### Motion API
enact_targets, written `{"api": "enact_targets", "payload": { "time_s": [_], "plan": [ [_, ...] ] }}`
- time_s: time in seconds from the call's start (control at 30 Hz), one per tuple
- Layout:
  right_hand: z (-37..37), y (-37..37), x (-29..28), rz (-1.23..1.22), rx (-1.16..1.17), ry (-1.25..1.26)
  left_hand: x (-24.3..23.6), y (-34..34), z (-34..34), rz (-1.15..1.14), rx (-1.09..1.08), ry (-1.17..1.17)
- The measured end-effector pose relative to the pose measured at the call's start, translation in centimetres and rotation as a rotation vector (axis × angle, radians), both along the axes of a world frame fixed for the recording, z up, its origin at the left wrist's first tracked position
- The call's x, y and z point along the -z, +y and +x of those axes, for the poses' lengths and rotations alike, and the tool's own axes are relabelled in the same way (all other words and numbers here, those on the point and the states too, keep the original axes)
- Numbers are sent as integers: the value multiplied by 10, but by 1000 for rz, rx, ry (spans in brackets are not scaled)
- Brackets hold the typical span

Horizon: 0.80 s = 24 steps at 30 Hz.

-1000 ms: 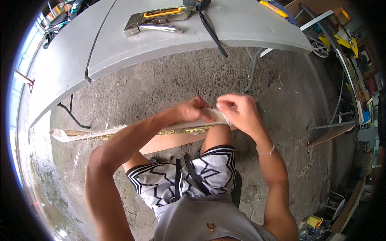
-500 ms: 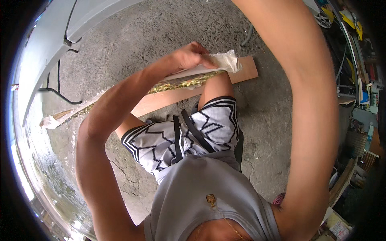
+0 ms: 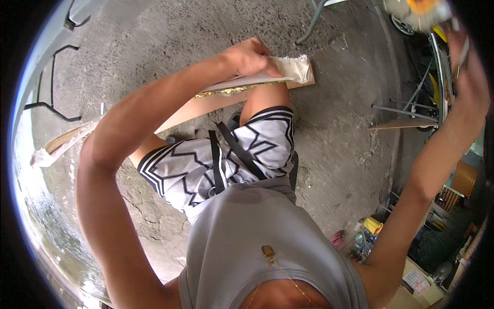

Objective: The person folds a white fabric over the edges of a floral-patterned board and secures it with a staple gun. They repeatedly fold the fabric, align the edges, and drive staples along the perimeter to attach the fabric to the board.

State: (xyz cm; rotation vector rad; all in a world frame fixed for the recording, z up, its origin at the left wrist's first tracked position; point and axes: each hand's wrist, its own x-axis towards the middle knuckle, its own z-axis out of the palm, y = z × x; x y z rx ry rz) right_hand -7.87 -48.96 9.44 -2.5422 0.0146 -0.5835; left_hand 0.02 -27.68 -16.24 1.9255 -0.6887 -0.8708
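Observation:
A long narrow panel point(image 3: 234, 83) lies across my lap and runs off to the left behind my left arm. Whitish, wrinkled covering point(image 3: 297, 68) wraps its right end, and a yellowish, rough edge shows underneath. My left hand point(image 3: 252, 59) is closed over the panel's upper edge near that end, thumb on the covering. Far out at the upper right, my right hand point(image 3: 465, 72) is raised and blurred, its fingers seemingly bent. A thin metallic strip point(image 3: 463, 52) shows against it. Beside the fingertips is a smeared white and yellow-orange thing point(image 3: 418, 11) whose kind is unclear.
Beneath the panel sits a flat reddish-brown board point(image 3: 198, 109). Rough concrete floor point(image 3: 339, 139) surrounds me. A grey metal leg point(image 3: 310, 23) stands ahead, with pale furniture point(image 3: 43, 49) at the far left. Several shelved items and a yellow container point(image 3: 372, 225) are at the right.
My right arm has swung from the upper middle out to the far right, bringing the hand into view. My left hand keeps its grip on the panel. The whole view has shifted somewhat.

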Motion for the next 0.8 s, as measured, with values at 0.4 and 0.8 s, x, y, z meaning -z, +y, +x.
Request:
{"api": "enact_targets", "payload": {
  "time_s": [0.4, 0.8],
  "plan": [
    [-162, 74, 174, 724, 65, 672, 3, 5, -32, -62, -52, 82],
    [-168, 93, 183, 712, 189, 832, -4, 6, -52, -208, -47, 208]
  ]
}}
